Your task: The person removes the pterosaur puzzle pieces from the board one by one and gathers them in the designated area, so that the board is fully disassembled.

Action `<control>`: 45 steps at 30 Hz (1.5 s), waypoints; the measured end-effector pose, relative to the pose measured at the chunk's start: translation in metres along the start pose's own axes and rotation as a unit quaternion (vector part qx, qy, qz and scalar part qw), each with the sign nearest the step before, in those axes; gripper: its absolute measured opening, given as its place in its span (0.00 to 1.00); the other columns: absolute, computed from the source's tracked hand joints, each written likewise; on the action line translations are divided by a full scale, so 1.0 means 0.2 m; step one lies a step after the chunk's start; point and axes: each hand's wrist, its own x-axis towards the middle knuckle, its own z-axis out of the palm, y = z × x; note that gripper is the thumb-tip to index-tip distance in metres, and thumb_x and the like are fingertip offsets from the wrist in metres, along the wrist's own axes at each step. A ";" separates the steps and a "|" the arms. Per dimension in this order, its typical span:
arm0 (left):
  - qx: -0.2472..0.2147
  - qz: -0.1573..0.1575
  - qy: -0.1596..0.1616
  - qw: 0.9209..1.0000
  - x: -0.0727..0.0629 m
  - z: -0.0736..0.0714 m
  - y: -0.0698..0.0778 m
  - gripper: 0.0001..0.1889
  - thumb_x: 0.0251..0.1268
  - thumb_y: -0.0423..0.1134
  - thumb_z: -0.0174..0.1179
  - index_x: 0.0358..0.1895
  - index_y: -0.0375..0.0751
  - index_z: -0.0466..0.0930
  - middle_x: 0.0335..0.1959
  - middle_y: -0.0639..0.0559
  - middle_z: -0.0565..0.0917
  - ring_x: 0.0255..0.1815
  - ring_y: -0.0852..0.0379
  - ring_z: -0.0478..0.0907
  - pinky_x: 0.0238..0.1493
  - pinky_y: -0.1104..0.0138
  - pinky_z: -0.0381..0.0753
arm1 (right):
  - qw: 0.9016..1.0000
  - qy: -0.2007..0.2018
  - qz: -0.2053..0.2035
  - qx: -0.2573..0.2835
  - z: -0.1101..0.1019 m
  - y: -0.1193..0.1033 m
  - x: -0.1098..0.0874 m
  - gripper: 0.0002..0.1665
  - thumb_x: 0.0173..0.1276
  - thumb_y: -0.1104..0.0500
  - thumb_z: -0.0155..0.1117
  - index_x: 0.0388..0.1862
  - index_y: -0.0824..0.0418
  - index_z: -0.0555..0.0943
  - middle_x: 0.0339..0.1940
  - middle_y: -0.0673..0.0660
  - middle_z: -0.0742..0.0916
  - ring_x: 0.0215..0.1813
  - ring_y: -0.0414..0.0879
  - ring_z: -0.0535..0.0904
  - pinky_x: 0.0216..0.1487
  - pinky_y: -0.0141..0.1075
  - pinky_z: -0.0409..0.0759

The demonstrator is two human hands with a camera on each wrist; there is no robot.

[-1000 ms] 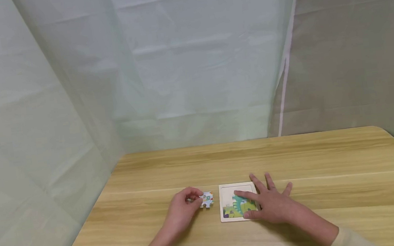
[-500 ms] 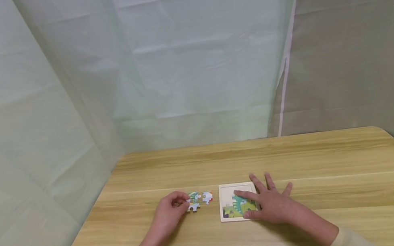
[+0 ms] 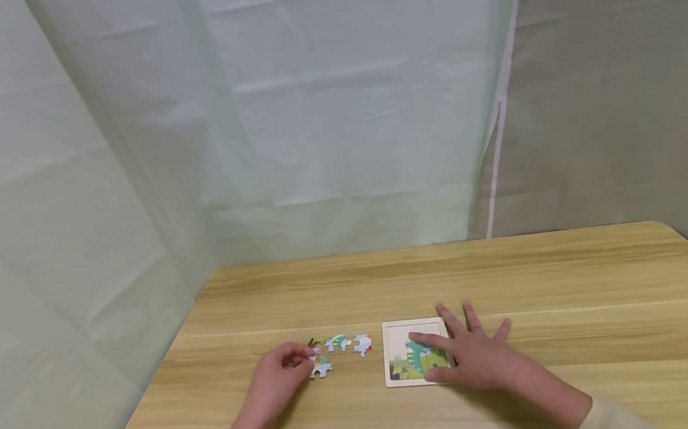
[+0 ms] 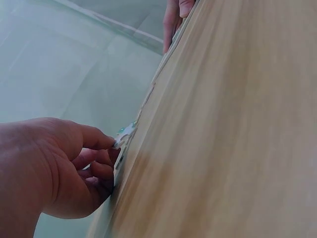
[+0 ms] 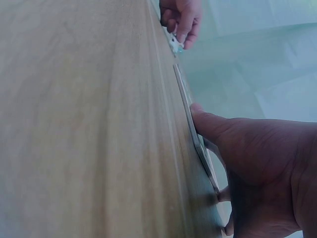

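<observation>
My left hand (image 3: 277, 381) pinches a white and green jigsaw piece (image 3: 321, 368) between thumb and fingertips, a little above the table. In the left wrist view that jigsaw piece (image 4: 126, 133) sticks out past the thumb, tilted. The other fingers are curled beneath it. With fingers spread, my right hand (image 3: 477, 355) rests on the right side of a square wooden puzzle tray (image 3: 396, 332). Joined pieces with a green dinosaur (image 3: 416, 358) fill the tray's lower part; its upper left shows bare wood. My right hand covers some of the picture.
Loose jigsaw pieces lie left of the tray: one with a red corner (image 3: 363, 344), one with green stripes (image 3: 337, 343), and others partly hidden by the left fingers. The wood-grain table (image 3: 548, 276) extends to hanging pale sheets (image 3: 335, 137) behind and at the sides.
My left hand has moved left from near the tray with the pinched piece, uncovering loose pieces on the table. My right hand and the tray have stayed put.
</observation>
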 end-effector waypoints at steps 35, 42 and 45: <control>-0.006 0.047 -0.007 0.999 -0.03 0.05 0.04 0.08 0.61 0.30 0.66 0.44 0.38 0.85 0.34 0.51 0.81 0.29 0.58 0.74 0.30 0.69 0.73 | 0.999 -0.018 0.004 -0.026 0.02 0.01 0.01 0.51 0.64 0.21 0.51 0.82 0.38 0.56 0.84 0.61 0.51 0.79 0.74 0.39 0.50 0.87 0.34; -0.015 0.082 -0.052 0.995 -0.01 0.16 0.11 0.08 0.62 0.30 0.65 0.43 0.37 0.84 0.34 0.51 0.79 0.23 0.62 0.70 0.25 0.71 0.69 | 1.000 -0.012 0.000 -0.026 0.01 0.01 0.00 0.51 0.65 0.21 0.50 0.82 0.39 0.57 0.84 0.61 0.52 0.79 0.75 0.40 0.50 0.87 0.34; -0.003 0.107 -0.068 0.992 0.00 0.22 0.14 0.08 0.60 0.30 0.65 0.43 0.38 0.84 0.33 0.52 0.80 0.24 0.62 0.71 0.27 0.70 0.70 | 1.000 -0.014 0.004 -0.028 0.01 0.01 0.00 0.50 0.65 0.21 0.50 0.82 0.38 0.57 0.84 0.61 0.51 0.79 0.75 0.40 0.50 0.87 0.35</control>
